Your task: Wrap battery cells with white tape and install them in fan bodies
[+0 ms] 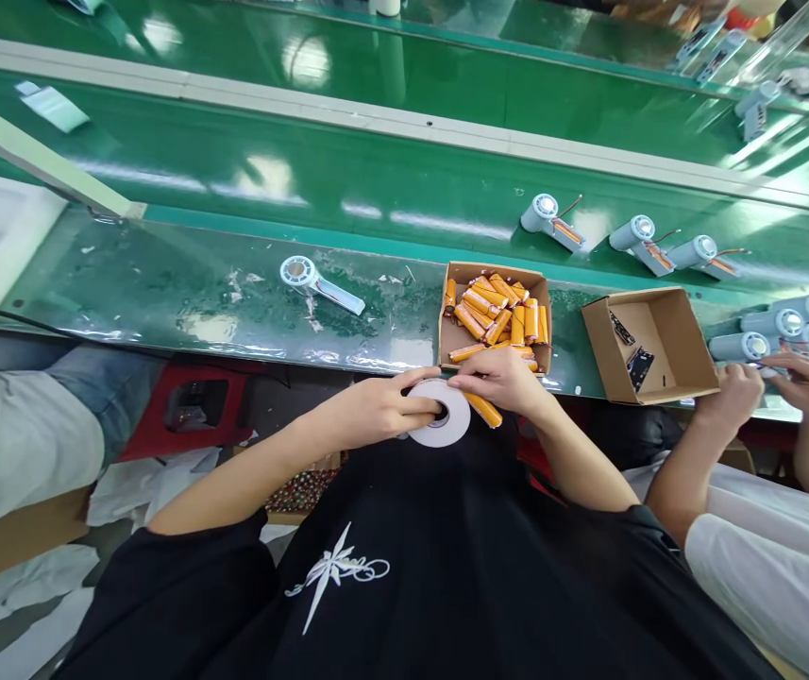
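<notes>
A roll of white tape is held by my left hand, its fingers wrapped over the rim and into the hole. My right hand pinches at the roll's upper right edge. An orange cylinder sticks out just below my right hand; whether the fingers hold it is hard to tell. Right behind my hands, a cardboard box contains several orange cylinders. On the glass-topped bench to the left lies a light-blue round part with a handle.
A second cardboard box with black pieces stands right of the first. Light-blue parts with wires rest on the green belt. At the right, a person's hands work beside several blue cylinders. Another person sits at the left near a red stool.
</notes>
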`<state>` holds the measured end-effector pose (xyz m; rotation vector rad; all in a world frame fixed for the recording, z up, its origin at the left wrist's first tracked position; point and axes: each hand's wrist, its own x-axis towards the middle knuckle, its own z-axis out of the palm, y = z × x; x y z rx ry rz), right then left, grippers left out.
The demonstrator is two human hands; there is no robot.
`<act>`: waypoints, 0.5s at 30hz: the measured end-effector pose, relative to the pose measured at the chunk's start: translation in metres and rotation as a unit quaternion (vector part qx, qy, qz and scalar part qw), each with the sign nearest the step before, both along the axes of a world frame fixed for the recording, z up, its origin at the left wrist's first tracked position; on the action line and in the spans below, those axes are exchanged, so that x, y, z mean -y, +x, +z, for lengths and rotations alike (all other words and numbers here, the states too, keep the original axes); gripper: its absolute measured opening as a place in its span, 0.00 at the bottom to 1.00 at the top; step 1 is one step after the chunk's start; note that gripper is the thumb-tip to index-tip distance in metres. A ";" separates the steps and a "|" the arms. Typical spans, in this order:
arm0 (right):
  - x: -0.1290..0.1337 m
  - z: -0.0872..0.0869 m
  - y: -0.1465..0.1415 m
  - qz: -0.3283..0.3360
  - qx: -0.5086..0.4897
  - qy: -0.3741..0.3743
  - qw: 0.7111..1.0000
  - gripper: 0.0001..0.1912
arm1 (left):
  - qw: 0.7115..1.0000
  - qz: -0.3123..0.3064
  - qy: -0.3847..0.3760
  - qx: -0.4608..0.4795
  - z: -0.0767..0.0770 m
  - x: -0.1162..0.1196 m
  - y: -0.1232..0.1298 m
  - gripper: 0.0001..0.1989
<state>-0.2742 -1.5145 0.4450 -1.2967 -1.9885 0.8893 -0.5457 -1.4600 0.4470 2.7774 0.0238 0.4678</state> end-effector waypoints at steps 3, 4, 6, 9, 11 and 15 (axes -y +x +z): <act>0.007 -0.002 0.006 -0.026 -0.057 -0.101 0.993 0.18 | 1.000 0.006 0.010 -0.020 0.006 -0.007 -0.005 0.15; 0.010 -0.002 0.010 -0.012 -0.078 -0.149 0.986 0.19 | 0.999 0.008 0.017 -0.027 0.008 -0.008 -0.006 0.15; 0.013 -0.002 0.016 0.015 -0.119 -0.232 0.965 0.27 | 0.999 0.011 0.022 -0.043 0.010 -0.009 -0.008 0.16; 0.015 -0.008 0.015 -0.056 -0.185 -0.260 0.946 0.29 | 0.997 0.040 0.025 -0.054 0.010 -0.009 -0.003 0.17; 0.015 -0.017 0.002 -0.167 -0.267 -0.221 0.923 0.30 | 0.996 0.079 0.027 -0.040 0.008 -0.007 0.003 0.17; 0.015 -0.034 -0.027 -0.340 -0.423 -0.076 0.836 0.31 | 0.989 0.148 0.017 -0.001 -0.001 0.006 0.023 0.15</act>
